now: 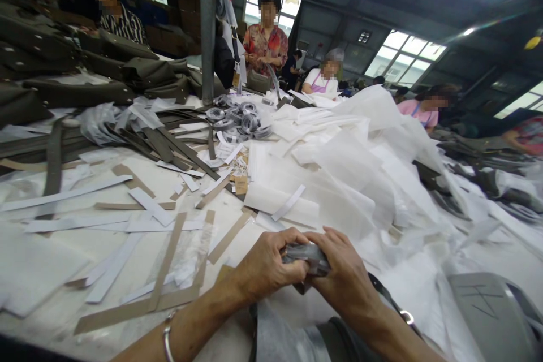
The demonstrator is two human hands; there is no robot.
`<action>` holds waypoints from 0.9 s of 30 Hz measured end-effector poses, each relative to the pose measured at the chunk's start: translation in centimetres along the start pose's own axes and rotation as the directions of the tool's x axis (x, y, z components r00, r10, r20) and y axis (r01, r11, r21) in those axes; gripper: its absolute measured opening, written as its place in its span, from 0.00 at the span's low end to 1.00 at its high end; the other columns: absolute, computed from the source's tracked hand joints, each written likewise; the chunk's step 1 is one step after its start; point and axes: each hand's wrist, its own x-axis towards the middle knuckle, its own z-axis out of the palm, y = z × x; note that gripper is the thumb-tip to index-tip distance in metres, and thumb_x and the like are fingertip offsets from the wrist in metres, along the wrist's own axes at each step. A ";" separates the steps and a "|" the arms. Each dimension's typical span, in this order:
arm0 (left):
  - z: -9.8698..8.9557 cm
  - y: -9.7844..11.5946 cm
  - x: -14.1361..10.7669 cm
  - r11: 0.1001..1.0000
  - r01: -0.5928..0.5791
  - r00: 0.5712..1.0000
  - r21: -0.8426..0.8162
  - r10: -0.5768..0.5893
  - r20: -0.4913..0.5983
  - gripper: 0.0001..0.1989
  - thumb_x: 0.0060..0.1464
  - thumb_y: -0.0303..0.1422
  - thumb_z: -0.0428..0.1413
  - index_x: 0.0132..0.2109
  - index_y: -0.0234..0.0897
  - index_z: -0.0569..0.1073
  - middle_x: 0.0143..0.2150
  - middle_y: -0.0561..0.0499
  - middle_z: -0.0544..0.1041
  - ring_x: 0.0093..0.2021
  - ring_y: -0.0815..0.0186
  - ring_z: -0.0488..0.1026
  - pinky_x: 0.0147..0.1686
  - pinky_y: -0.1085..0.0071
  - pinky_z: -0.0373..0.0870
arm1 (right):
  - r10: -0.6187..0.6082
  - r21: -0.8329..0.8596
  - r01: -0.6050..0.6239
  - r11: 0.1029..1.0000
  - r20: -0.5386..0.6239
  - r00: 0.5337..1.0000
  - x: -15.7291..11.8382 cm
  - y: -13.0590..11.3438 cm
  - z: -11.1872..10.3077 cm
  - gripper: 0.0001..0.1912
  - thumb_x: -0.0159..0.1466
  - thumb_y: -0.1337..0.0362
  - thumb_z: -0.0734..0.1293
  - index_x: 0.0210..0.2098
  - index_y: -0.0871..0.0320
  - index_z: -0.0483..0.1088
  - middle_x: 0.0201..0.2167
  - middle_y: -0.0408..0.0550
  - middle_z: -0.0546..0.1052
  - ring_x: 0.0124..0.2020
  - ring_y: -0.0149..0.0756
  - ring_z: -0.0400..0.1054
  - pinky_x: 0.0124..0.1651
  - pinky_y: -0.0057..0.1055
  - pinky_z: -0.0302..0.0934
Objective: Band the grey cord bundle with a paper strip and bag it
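Close to my body, my left hand [269, 260] and my right hand [345, 268] both grip a coiled grey strap [314, 257] that looks wrapped in clear plastic. Fingers and thumbs of both hands press around its sides, and part of the coil is hidden behind them. Beneath my forearms lies a dark grey bag-like piece [292, 334], partly under a translucent covering. A dark strap with a metal buckle [406, 317] runs beside my right forearm. Farther back on the table sits a pile of similar wrapped coils [246, 119].
Paper strips [150, 206] and brown strips [169, 260] litter the left side. White translucent sheets [348, 169] heap up on the right, near a grey plastic bin [487, 311]. Dark straps [165, 147] and olive bags [139, 73] lie beyond, by a metal post [207, 28]. Several people work behind.
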 end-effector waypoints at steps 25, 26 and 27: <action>0.1 -1.0 0.1 0.931 -0.169 0.973 0.323 0.210 -0.097 0.14 0.42 0.24 0.58 0.39 0.40 0.77 0.32 0.56 0.74 0.34 0.68 0.68 0.37 0.73 0.60 | 0.286 0.566 -0.755 0.332 0.702 0.652 1.0 0.3 0.3 0.09 0.43 0.70 0.75 0.25 0.62 0.74 0.20 0.36 0.67 0.22 0.24 0.54 0.27 0.23 0.52; 0.1 -1.1 0.1 0.917 -0.192 0.966 0.351 0.239 -0.096 0.13 0.42 0.24 0.59 0.38 0.40 0.76 0.31 0.56 0.74 0.34 0.67 0.68 0.37 0.73 0.60 | 0.270 0.572 -0.767 0.291 0.720 0.640 1.1 0.2 0.0 0.10 0.42 0.70 0.75 0.26 0.62 0.75 0.21 0.36 0.68 0.23 0.25 0.55 0.28 0.22 0.52; 0.1 -1.2 0.1 0.896 -0.224 0.956 0.384 0.278 -0.092 0.12 0.42 0.24 0.59 0.38 0.40 0.76 0.31 0.56 0.74 0.33 0.67 0.68 0.37 0.72 0.60 | 0.247 0.583 -0.774 0.246 0.735 0.632 1.1 0.2 -0.4 0.12 0.42 0.70 0.76 0.28 0.62 0.76 0.22 0.37 0.70 0.24 0.25 0.57 0.29 0.22 0.53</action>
